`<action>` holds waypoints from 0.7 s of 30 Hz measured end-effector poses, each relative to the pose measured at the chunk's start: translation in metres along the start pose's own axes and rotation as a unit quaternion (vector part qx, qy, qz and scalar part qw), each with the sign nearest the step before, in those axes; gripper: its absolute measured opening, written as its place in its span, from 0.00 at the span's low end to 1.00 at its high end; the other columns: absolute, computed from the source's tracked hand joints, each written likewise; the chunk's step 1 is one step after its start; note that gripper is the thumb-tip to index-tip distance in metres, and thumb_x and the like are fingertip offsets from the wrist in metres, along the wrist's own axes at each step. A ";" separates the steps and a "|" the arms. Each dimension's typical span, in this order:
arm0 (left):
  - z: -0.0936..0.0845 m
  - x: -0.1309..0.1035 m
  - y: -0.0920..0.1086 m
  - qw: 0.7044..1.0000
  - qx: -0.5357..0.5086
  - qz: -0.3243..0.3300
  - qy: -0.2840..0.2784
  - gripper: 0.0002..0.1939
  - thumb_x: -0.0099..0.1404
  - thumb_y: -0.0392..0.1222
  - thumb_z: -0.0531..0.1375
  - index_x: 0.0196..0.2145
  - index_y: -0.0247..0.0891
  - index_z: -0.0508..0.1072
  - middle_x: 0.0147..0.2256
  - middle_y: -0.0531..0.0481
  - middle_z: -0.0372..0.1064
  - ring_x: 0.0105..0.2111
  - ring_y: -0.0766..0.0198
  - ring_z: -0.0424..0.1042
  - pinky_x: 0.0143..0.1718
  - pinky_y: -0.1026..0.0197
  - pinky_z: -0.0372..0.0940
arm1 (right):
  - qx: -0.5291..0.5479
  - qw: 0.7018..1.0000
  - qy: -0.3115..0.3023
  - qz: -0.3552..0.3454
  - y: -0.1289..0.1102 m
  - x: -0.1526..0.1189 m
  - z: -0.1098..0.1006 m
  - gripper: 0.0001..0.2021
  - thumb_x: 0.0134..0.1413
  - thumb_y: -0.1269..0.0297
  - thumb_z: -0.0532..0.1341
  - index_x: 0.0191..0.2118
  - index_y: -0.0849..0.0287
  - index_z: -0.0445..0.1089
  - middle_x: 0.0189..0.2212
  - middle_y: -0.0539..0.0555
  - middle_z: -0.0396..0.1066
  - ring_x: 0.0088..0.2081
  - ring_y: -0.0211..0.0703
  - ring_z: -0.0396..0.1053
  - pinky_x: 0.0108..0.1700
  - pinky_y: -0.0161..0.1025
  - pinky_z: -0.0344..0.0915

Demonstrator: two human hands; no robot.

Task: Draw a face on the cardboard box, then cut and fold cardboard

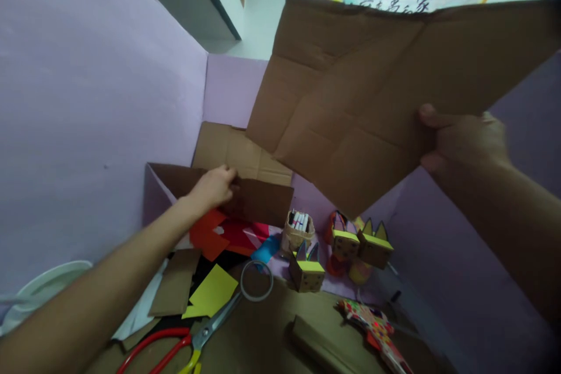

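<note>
My right hand (468, 139) grips the lower right edge of a large creased brown cardboard sheet (350, 87), thumb on its near face. The sheet is held up at a tilt and covers part of the wall behind. My left hand (217, 186) reaches to the back left, fingers curled over the top edge of a smaller cardboard piece (263, 201); some fingertips are hidden. Behind that piece leans another cardboard panel (236, 152). Below the left forearm are orange paper (208, 236), yellow paper (214, 291) and red-handled scissors (204, 336).
A roll of clear tape (256, 281) lies beside the scissor tips. Farther back stand a small basket of markers (298, 225) and small cardboard boxes with pointed ears (307, 276). A colourful patterned pouch (372, 327) lies at right, a white bowl (52, 280) at left. Purple walls (87, 99) enclose the sides.
</note>
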State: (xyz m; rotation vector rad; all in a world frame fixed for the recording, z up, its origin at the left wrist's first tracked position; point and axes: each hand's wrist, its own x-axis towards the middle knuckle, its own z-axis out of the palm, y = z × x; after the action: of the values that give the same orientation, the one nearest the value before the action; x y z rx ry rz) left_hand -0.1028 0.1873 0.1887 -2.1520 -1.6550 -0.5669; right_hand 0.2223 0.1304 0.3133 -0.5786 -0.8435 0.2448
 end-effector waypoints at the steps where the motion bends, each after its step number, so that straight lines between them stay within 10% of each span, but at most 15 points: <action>1: -0.009 0.003 -0.005 1.000 0.003 0.012 0.003 0.11 0.66 0.44 0.58 0.42 0.34 0.70 0.42 0.47 0.69 0.41 0.59 0.70 0.42 0.52 0.68 | 0.001 1.000 0.003 0.004 0.002 -0.001 0.004 0.13 0.44 0.87 0.63 0.24 0.60 0.71 0.33 0.49 0.76 0.40 0.36 0.74 0.48 0.40 0.70; 6: -0.027 0.006 -0.010 0.999 0.018 0.051 -0.007 0.10 0.65 0.44 0.60 0.38 0.34 0.71 0.38 0.49 0.71 0.39 0.60 0.71 0.41 0.52 0.68 | 0.046 0.999 0.010 0.019 0.029 -0.007 0.016 0.12 0.42 0.89 0.61 0.27 0.65 0.71 0.32 0.51 0.75 0.37 0.37 0.74 0.44 0.39 0.70; 12: 0.011 -0.006 0.002 0.999 0.035 -0.009 0.027 0.12 0.67 0.43 0.57 0.45 0.35 0.69 0.44 0.46 0.68 0.40 0.59 0.71 0.41 0.52 0.69 | 0.058 0.998 -0.009 0.027 0.049 -0.017 0.019 0.11 0.39 0.88 0.63 0.28 0.66 0.71 0.30 0.52 0.75 0.34 0.39 0.74 0.43 0.42 0.71; 21: 0.066 0.068 0.011 1.000 0.018 0.019 0.009 0.23 0.66 0.45 0.58 0.57 0.39 0.61 0.56 0.41 0.60 0.49 0.52 0.67 0.47 0.45 0.67 | 0.048 0.998 -0.046 -0.018 0.017 -0.014 0.009 0.14 0.44 0.88 0.62 0.23 0.60 0.71 0.34 0.47 0.77 0.42 0.35 0.74 0.47 0.36 0.70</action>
State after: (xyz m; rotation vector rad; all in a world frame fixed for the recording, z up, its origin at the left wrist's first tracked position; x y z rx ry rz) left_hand -0.0704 0.2747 0.1676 -2.1429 -1.5990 -0.5397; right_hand 0.2069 0.1423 0.2995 -0.4635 -0.9255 0.2789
